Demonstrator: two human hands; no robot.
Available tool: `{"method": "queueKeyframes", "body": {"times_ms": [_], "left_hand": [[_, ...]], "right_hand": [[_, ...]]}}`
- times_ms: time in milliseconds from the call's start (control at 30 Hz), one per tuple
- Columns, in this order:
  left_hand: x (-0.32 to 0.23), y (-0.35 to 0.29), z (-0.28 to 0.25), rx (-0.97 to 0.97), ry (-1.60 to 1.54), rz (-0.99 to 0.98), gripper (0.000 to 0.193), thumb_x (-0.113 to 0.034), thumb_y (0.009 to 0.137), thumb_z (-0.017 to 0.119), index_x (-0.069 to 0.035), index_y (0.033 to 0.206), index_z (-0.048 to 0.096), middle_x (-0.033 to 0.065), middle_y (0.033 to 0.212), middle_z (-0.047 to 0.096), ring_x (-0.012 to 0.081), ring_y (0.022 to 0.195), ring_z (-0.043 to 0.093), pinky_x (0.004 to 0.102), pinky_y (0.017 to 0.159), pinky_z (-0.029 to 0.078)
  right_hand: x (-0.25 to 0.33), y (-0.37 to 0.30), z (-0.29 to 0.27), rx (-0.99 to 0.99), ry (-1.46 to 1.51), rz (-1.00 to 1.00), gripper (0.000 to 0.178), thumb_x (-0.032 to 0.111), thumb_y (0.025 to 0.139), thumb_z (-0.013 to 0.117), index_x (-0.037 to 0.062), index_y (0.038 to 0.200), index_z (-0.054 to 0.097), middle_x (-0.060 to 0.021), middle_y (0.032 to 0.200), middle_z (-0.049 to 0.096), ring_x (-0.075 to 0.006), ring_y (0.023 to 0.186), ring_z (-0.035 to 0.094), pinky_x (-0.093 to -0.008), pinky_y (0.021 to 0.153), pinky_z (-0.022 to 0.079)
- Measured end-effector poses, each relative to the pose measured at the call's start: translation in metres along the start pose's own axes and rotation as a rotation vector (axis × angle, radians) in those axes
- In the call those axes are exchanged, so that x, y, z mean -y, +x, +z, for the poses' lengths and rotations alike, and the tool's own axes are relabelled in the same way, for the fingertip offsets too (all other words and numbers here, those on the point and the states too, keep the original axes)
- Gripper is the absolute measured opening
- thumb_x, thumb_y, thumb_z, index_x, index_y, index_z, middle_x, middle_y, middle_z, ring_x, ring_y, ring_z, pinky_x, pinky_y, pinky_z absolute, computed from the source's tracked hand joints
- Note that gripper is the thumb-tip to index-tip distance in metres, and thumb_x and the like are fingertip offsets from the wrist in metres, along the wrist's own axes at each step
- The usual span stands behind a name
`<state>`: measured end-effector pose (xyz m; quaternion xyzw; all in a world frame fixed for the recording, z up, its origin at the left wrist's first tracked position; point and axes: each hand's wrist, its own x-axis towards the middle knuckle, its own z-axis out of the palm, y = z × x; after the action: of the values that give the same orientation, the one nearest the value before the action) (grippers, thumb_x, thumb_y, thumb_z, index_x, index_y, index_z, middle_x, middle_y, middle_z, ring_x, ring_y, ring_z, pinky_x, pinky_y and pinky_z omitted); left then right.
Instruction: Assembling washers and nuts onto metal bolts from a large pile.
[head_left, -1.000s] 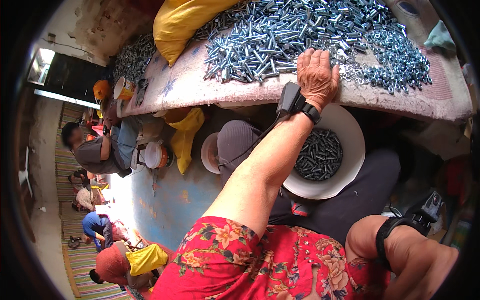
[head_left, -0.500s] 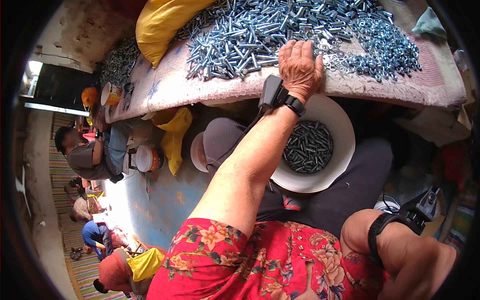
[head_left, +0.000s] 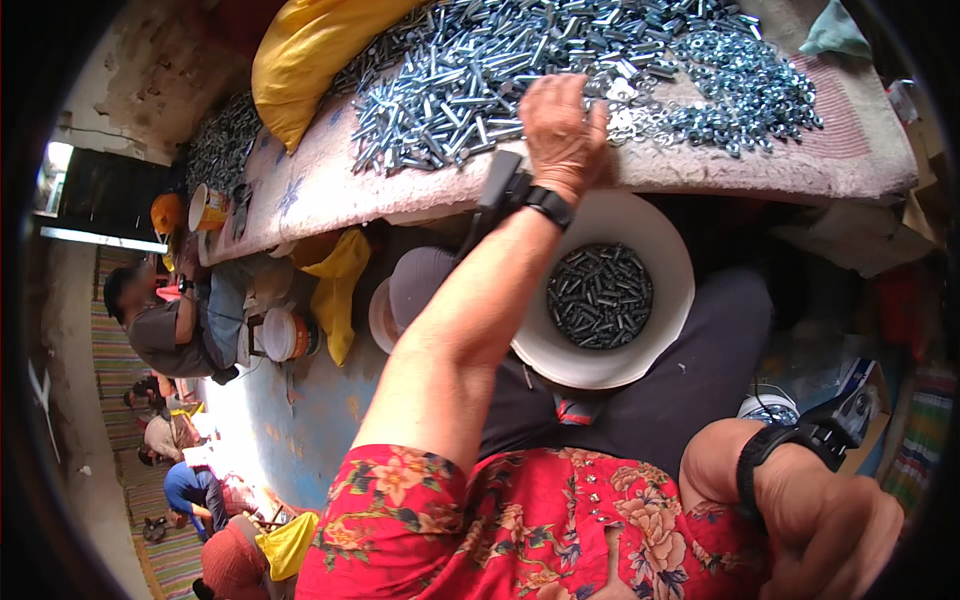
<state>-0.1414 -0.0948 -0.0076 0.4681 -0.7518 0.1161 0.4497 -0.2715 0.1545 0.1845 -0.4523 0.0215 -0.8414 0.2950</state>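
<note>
Head camera, looking down from above a seated person in a red floral top and dark trousers.

The left hand [head_left: 562, 135] reaches far forward, palm down, fingers spread and curled over the near edge of a heap of silver metal bolts [head_left: 520, 70]. It rests on the bolts as if raking or gathering them; whether any are pinched under the palm is hidden. The heap covers a long pinkish padded work table [head_left: 330, 185] that runs across the far side, within arm's reach so bolts can be drawn toward the table's near edge.

Just below that edge, in the person's lap, sits a wide white plastic bowl [head_left: 665, 250]. It is placed right under the reaching hand, likely so pieces can drop straight in. The bowl holds a shallow pile of darker grey bolts [head_left: 600, 295] at its centre, covering only the bottom.

To the right on the table lies a separate spread of small silver nuts [head_left: 745, 90]. A yellow fabric sack [head_left: 305, 55] lies on the far left of the table.

The right hand [head_left: 835, 530] is low and near, at the right, well apart from the left; its fingers are out of view, so its grip cannot be told. Both wrists wear black strapped devices.

At far left, other people sit on the floor near small white buckets [head_left: 285, 335].
</note>
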Motion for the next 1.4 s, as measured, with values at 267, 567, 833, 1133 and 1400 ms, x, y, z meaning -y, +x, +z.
{"method": "queueKeyframes", "body": {"times_ms": [267, 567, 833, 1133, 1400], "left_hand": [[0.046, 0.080, -0.001, 0.336, 0.360, -0.076, 0.013, -0.017, 0.075, 0.060, -0.011, 0.083, 0.066, 0.0114, 0.083, 0.065, 0.0292, 0.080, 0.063, 0.0393, 0.069, 0.051], [0.067, 0.102, -0.010, 0.365, -0.068, -0.287, 0.044, -0.006, 0.072, 0.061, -0.003, 0.115, 0.055, 0.0139, 0.083, 0.066, 0.0223, 0.075, 0.066, 0.0308, 0.070, 0.052], [0.020, -0.022, -0.100, 0.482, -1.285, -1.002, 0.018, -0.008, 0.083, 0.063, 0.004, 0.096, 0.058, 0.0071, 0.073, 0.061, 0.0154, 0.060, 0.062, 0.0220, 0.053, 0.048], [0.026, -0.048, -0.116, 0.382, -1.473, -1.138, 0.017, -0.012, 0.083, 0.065, -0.001, 0.093, 0.059, 0.0107, 0.076, 0.065, 0.0166, 0.059, 0.064, 0.0204, 0.050, 0.048], [0.034, -0.049, -0.111, 0.280, -1.534, -1.118, 0.017, -0.013, 0.084, 0.064, -0.001, 0.095, 0.059, 0.0109, 0.077, 0.066, 0.0166, 0.061, 0.065, 0.0200, 0.050, 0.048]], "right_hand": [[-0.020, -0.026, -0.093, 0.365, 0.005, 0.241, 0.014, 0.003, 0.073, 0.067, -0.0017, 0.073, 0.054, -0.0076, 0.057, 0.053, -0.0164, 0.041, 0.049, -0.0259, 0.036, 0.038], [-0.032, -0.056, -0.103, 0.094, -0.623, 0.659, 0.011, -0.006, 0.072, 0.058, -0.0008, 0.081, 0.056, -0.0045, 0.063, 0.056, -0.0074, 0.053, 0.050, -0.0203, 0.048, 0.038], [-0.148, -0.017, -0.156, 0.371, -1.210, 0.411, 0.010, 0.006, 0.081, 0.061, -0.0006, 0.089, 0.062, -0.0053, 0.073, 0.062, -0.0105, 0.062, 0.058, -0.0222, 0.056, 0.046], [-0.295, 0.050, -0.190, 0.874, -1.965, 0.480, 0.022, 0.024, 0.070, 0.063, 0.0053, 0.080, 0.068, -0.0199, 0.081, 0.065, -0.0352, 0.081, 0.063, -0.0432, 0.074, 0.051], [-0.290, 0.047, -0.174, 0.936, -2.096, 0.290, 0.027, 0.032, 0.074, 0.054, 0.0069, 0.072, 0.065, -0.0141, 0.071, 0.064, -0.0343, 0.069, 0.062, -0.0438, 0.060, 0.050]]}}
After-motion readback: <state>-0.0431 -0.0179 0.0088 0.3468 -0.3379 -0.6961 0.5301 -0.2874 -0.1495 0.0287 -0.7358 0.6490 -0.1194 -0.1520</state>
